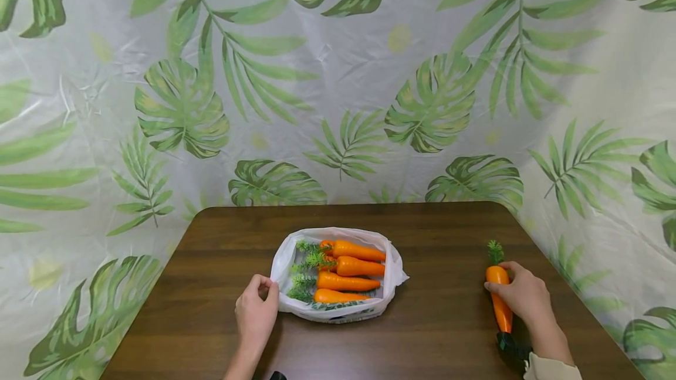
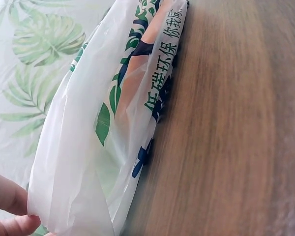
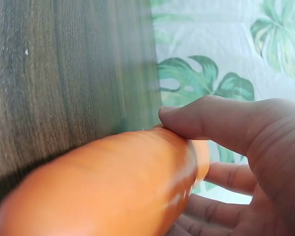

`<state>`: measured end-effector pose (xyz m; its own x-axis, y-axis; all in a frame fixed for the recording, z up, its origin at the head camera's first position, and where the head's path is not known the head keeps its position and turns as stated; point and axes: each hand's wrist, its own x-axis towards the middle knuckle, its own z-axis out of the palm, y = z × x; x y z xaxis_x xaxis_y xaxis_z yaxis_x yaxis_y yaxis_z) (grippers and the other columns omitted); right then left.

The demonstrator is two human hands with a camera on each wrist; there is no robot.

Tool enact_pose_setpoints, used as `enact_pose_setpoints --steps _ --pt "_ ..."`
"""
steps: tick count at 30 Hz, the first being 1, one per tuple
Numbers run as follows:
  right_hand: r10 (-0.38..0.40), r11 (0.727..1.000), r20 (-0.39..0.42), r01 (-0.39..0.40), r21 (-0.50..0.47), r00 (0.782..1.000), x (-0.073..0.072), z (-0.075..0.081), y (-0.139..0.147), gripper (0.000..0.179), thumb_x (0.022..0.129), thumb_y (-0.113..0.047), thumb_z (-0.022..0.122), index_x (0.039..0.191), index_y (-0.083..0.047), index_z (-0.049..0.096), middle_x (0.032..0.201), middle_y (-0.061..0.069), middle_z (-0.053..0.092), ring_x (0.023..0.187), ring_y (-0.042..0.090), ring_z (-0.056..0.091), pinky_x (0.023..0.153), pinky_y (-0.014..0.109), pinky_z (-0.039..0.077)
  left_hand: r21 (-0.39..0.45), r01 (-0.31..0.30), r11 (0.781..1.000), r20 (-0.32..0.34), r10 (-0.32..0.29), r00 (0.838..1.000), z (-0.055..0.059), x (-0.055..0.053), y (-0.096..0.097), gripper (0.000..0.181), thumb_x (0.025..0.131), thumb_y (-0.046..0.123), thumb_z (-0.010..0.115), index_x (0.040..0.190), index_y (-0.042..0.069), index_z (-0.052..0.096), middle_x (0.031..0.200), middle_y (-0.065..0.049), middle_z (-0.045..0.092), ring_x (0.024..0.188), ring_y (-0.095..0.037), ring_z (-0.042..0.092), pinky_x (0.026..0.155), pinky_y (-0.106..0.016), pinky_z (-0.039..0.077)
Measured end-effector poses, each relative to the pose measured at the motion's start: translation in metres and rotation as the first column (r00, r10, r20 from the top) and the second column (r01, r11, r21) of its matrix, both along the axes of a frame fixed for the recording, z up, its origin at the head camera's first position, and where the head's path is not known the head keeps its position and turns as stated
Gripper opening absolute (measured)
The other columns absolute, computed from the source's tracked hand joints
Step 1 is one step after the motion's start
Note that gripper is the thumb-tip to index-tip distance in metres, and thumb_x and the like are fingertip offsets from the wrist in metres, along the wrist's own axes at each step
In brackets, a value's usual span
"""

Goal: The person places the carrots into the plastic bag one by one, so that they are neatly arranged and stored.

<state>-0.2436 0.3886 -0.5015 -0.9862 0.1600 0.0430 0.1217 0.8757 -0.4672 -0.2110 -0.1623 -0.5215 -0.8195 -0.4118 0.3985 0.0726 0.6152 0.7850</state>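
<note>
A white plastic bag lies with its mouth spread on the table, several orange carrots with green tops side by side in it. My left hand pinches the bag's left rim between thumb and fingers. In the left wrist view, the bag's side carries green leaf prints and dark lettering, with orange showing through. Far to the right, my right hand holds a single carrot by its thick upper part, green top pointing away. The right wrist view shows the thumb over this carrot and fingers on its far side.
The dark brown wooden table has rounded far corners. Behind it hangs a pale curtain printed with green leaves. A dark strap is at my right wrist, below a light sleeve.
</note>
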Motion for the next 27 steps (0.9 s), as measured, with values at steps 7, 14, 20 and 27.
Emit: enact_pose_setpoints --steps 7,14,20,27 --pt "-0.002 1.000 -0.042 0.001 -0.008 0.999 0.001 0.002 -0.003 0.071 0.086 -0.048 0.074 0.132 0.002 0.053 0.101 0.026 0.066 0.078 0.035 0.060 0.060 0.042 0.044 -0.002 -0.002 1.000 -0.017 0.002 1.000 0.000 -0.003 0.003 0.011 0.087 0.010 0.070 0.080 0.015 0.063 0.082 -0.001 0.073 0.087 -0.028 0.072 0.076 -0.053 0.048" --pt "0.005 1.000 -0.074 -0.007 -0.025 0.997 0.000 0.003 -0.007 0.069 0.087 -0.047 0.074 0.133 0.000 0.053 0.103 0.026 0.067 0.075 0.031 0.061 0.058 0.039 0.045 0.005 0.001 1.000 0.001 -0.001 1.000 0.000 -0.005 0.004 0.011 0.088 0.011 0.069 0.080 0.015 0.063 0.082 -0.001 0.072 0.088 -0.029 0.072 0.076 -0.053 0.047" --pt "0.011 0.999 -0.110 -0.014 -0.031 0.994 -0.002 0.006 -0.014 0.067 0.087 -0.045 0.075 0.134 -0.001 0.053 0.109 0.028 0.067 0.076 0.032 0.063 0.058 0.039 0.046 0.015 0.004 1.000 -0.005 -0.004 1.000 0.000 -0.004 0.005 0.011 0.088 0.010 0.070 0.080 0.015 0.063 0.083 0.000 0.073 0.089 -0.028 0.072 0.077 -0.052 0.048" --pt "0.031 0.998 -0.126 -0.037 -0.045 0.991 -0.002 0.006 -0.030 0.066 0.086 -0.044 0.077 0.133 -0.003 0.054 0.120 0.026 0.065 0.081 0.033 0.064 0.061 0.041 0.049 0.013 -0.014 1.000 -0.001 0.014 1.000 0.001 0.000 0.002 0.012 0.087 0.010 0.070 0.079 0.016 0.063 0.084 -0.001 0.074 0.089 -0.028 0.073 0.076 -0.053 0.048"
